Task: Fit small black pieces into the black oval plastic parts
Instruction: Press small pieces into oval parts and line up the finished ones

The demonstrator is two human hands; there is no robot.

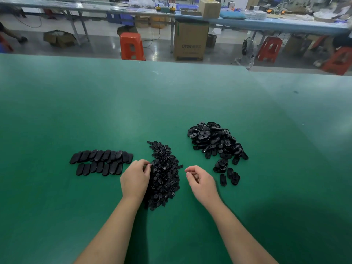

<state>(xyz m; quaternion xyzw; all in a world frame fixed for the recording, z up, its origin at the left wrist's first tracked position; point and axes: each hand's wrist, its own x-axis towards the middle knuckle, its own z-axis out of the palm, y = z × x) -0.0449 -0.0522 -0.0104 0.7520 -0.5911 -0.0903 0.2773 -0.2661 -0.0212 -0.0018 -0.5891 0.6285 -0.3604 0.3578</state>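
A heap of small black pieces (164, 174) lies in the middle of the green table (171, 103). To its right sits a loose pile of black oval parts (216, 141), with a few strays (229, 175) trailing toward me. On the left, oval parts (102, 161) lie in two neat overlapping rows. My left hand (135, 179) rests at the left edge of the small-piece heap, its fingertips curled into the pieces; whether it pinches one is hidden. My right hand (200, 182) hovers just right of the heap, fingers loosely curled, nothing visible in it.
Beyond the table's far edge stand orange stools (131, 46), a tall cardboard box (190, 40), a floor fan (247, 51) and long workbenches (266, 22) with boxes and clutter. A person's leg shows at the far left.
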